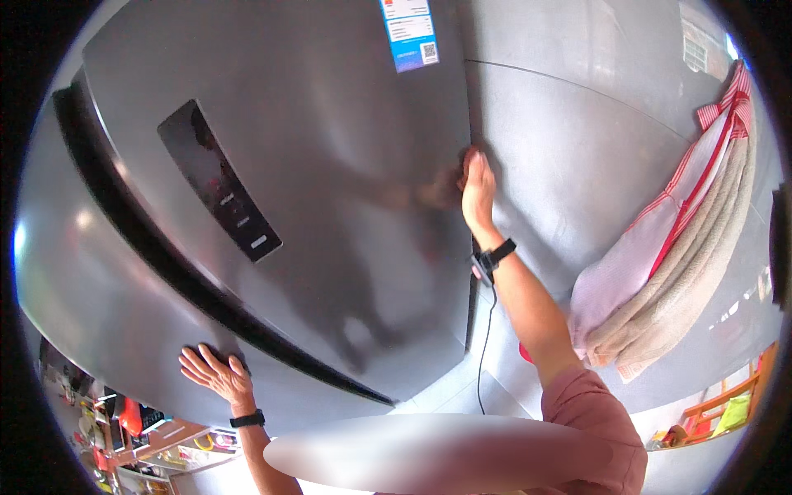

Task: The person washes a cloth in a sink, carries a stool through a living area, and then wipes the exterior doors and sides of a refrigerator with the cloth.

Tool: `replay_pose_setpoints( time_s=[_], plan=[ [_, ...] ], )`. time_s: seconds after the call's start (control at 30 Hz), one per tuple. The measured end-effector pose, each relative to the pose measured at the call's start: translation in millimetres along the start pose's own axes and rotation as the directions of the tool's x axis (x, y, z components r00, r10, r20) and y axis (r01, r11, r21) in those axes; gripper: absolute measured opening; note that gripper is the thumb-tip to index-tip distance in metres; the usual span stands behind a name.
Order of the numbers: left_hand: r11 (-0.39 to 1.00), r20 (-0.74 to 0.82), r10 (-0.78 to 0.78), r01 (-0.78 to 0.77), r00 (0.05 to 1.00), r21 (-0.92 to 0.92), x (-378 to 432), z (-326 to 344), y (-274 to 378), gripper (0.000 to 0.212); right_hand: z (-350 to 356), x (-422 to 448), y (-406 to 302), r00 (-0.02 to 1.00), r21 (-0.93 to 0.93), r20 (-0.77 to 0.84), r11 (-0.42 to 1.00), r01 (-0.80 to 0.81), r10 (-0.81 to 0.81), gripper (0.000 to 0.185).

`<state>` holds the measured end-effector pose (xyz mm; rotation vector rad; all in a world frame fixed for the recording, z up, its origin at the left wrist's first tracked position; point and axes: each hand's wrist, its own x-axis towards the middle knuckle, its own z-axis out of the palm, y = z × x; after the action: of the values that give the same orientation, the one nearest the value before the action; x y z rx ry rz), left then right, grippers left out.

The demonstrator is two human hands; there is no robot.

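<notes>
A dark grey double-door refrigerator (346, 204) with a black display strip (219, 179) fills most of the view. My left hand (216, 374), a black band on its wrist, rests with fingers spread on or close to the left door, holding nothing. At the outer edge of the right door, my right hand (477, 185) is closed around a small dark reddish-brown item (466, 164), perhaps a cloth, which the fingers mostly hide. A watch-like device (486, 263) with a black cable is strapped to the right wrist.
Towels and a red-striped cloth (662, 216) hang on the grey tiled wall (557, 136) at the right. Shelves with assorted household things (154, 439) stand at the lower left, a wooden rack (724, 408) at the lower right. The cable (486, 352) hangs beside the right arm.
</notes>
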<state>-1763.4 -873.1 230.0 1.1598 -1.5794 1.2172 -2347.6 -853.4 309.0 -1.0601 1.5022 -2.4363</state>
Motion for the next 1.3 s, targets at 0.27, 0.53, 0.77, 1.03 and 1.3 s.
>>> replay_pose_setpoints(
  time_s=[0.27, 0.53, 0.77, 1.03, 1.3],
  plan=[
    [0.998, 0.041, -0.054, 0.055, 0.998, -0.022, -4.9, 6.0, 0.4, 0.066, 0.4, -17.4, 15.3, 0.987, 0.056, -0.13, 0.994, -0.089, 0.096, 0.035],
    [0.999, 0.022, -0.045, 0.045, 0.999, -0.029, -2.8, -0.2, -1.1, 0.064, 123.7, -34.4, -122.5, 0.591, -0.362, 0.208, 0.499, 0.787, -0.78, 0.066],
    [0.996, 0.055, -0.041, 0.045, 0.998, -0.072, -5.4, 1.4, -1.9, 0.062, 172.1, -37.5, -209.5, 0.227, -0.125, 0.418, 0.192, 0.973, -0.88, 0.056],
    [0.994, 0.068, -0.043, 0.049, 0.997, -0.094, -8.6, -2.8, -5.5, 0.059, 175.5, -78.6, -179.7, 0.245, -0.128, 0.437, 0.209, 0.969, -0.865, 0.054],
    [0.993, 0.038, -0.037, 0.041, 0.999, -0.109, -2.0, -1.9, 1.8, 0.059, 107.4, -131.4, -73.5, 0.29, -0.208, 0.662, 0.202, 0.957, -0.692, 0.066]
  ],
)
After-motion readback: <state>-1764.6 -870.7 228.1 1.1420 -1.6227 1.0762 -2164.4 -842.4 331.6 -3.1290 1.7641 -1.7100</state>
